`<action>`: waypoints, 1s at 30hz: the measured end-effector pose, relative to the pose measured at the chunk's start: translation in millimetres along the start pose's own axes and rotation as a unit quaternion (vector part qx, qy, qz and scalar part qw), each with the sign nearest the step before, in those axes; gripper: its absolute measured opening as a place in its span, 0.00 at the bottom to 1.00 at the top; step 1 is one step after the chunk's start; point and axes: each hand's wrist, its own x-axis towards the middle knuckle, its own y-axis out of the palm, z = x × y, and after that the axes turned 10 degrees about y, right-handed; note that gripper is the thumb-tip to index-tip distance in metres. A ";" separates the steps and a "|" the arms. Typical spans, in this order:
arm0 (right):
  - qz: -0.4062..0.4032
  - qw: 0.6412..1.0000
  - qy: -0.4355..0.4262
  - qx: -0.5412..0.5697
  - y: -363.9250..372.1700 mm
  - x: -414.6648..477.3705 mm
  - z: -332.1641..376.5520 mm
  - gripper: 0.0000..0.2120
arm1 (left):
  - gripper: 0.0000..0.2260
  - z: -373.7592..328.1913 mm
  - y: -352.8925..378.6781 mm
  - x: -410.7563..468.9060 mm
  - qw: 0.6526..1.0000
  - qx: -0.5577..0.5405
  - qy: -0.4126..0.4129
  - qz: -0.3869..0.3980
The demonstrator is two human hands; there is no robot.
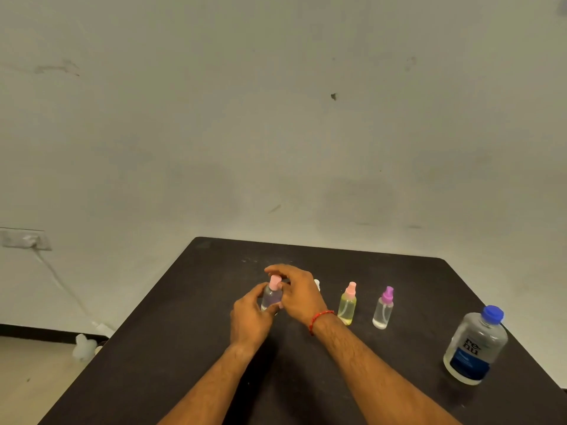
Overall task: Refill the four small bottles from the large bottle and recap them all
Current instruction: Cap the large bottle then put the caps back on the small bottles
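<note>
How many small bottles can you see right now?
4. A pink-capped bottle gripped by the left hand and right hand; one behind the right hand, only its white top showing; a yellowish bottle right of it; a purple-capped bottle farther right.

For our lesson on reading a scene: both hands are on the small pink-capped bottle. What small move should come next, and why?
Probably twist the pink cap with the right hand while the left hand steadies the small bottle. The right hand curls round the cap, the left grips the body, and the large bottle stands capped, apart. Loosening or tightening cannot be told.
</note>
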 end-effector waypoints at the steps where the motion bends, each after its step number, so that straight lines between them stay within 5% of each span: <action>1: -0.004 1.000 0.006 0.002 0.4 0.7 -0.3 0.20 | 0.17 -0.3 -0.5 -0.4 1.000 0.002 0.001 0.000; 12: 0.025 0.999 0.016 -0.040 1.2 5.6 -5.6 0.16 | 0.17 0.6 -3.8 -2.3 1.000 0.000 0.009 0.006; 30: -0.065 0.993 -0.008 -0.100 18.2 5.4 -14.0 0.06 | 0.12 11.0 14.1 -3.2 1.000 0.016 0.005 -0.013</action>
